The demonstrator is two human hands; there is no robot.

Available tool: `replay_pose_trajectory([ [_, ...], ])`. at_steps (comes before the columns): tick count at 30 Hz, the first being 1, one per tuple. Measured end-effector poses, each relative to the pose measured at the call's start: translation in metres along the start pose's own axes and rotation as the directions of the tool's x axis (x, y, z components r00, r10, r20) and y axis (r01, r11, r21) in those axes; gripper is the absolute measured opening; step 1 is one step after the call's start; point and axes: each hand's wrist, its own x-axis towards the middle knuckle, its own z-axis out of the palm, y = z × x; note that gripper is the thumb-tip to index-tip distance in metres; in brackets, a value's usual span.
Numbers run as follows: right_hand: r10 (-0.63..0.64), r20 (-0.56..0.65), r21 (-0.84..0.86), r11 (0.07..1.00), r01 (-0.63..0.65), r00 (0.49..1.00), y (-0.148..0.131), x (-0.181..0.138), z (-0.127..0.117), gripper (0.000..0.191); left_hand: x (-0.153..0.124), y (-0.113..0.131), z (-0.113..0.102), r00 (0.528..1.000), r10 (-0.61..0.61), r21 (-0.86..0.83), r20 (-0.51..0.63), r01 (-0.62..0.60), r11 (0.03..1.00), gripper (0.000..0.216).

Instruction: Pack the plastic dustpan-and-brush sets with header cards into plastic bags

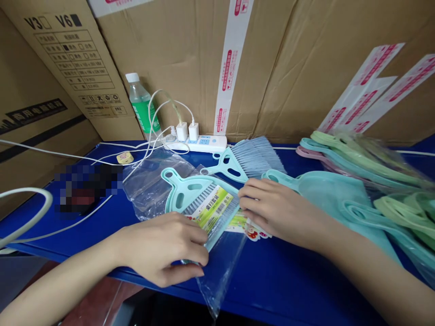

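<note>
A mint-green dustpan (181,184) lies on the blue table in front of me, with a small brush (193,207) nested in it and a printed green-and-white label card (217,206) on top. My left hand (166,246) is curled over its near left edge, thumb towards me. Opposite, my right hand (272,206) has its bent fingers on the right edge. Clear plastic film (220,276) reaches from under the pan towards the table's front edge. More printed cards (253,231) lie beneath my right fingers. My fingertips are partly hidden.
Behind the pan are blue-bristled brushes (260,156). More mint dustpans (335,188) and bagged green, blue and pink ones (363,154) are piled right. A power strip (210,144) with chargers, a bottle (141,104) and white cables stand before cardboard boxes (183,54). Clear plastic (149,181) lies left.
</note>
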Motion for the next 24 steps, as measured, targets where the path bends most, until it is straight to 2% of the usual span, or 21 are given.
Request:
replay_pose_trajectory([
  [7, -0.026, 0.014, 0.018, 1.0, 0.026, 1.0, 0.0019, -0.0011, 0.001, 0.014, 0.0011, 0.0003, 0.001, 1.0, -0.014, 0.1, 0.017, 0.012, 0.995, 0.01],
  [24, -0.041, 0.037, 0.015, 0.999, 0.04, 0.998, -0.0002, -0.0023, 0.0, 0.027, 0.0022, -0.0026, 0.0055, 0.999, -0.036, 0.24, -0.008, 0.037, 0.97, 0.033],
])
